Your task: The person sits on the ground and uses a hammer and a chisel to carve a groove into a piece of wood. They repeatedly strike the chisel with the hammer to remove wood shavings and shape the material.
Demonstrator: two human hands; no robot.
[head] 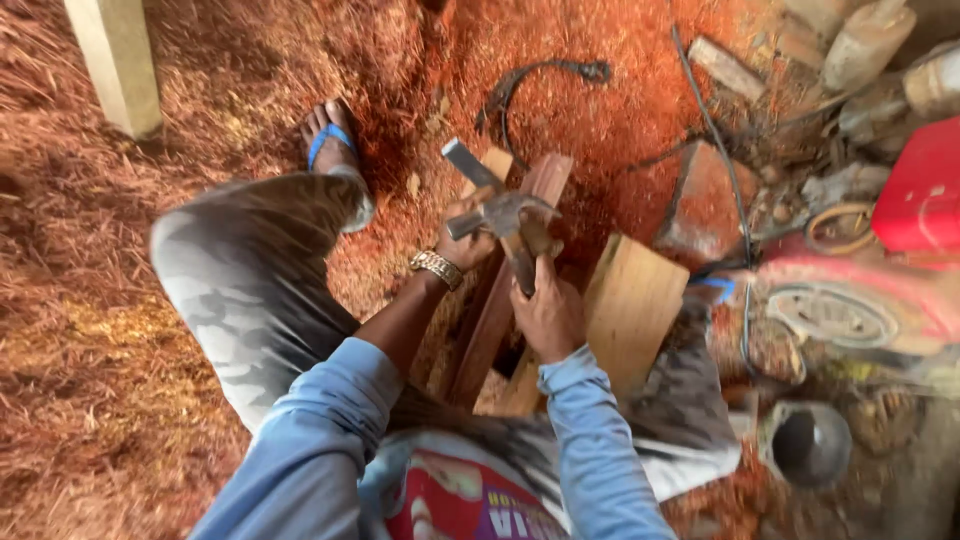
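Ground: reddish sawdust and wood shavings cover the whole floor, thickest at the left.
Left hand: wears a gold-coloured wristwatch; its grip is closed round a short grey metal piece that stands tilted on the wood, probably a chisel or punch, though blur hides which.
Right hand: fingers wrapped fully round the handle of a hammer, low on the shaft, with the metal head level with the left hand's fingers.
Workpiece: a dark reddish plank runs away from the person between the knees; both hands are over its far half.
Handling, hammer: judged head-heavy and rigid; a hold near the end of the handle suits it best, and the worn shaft may be slick with dust.
Handling, plank: stiff, dense-looking, likely heavy; best gripped by its long edges.
Beside plank: a paler flat board leans just to its right.
Clothing: blue sleeves, camouflage trousers, a blue-strapped sandal.
Right side: a red machine housing, a dark cable, a curved hose, a round metal can.
Far left: a pale wooden post.
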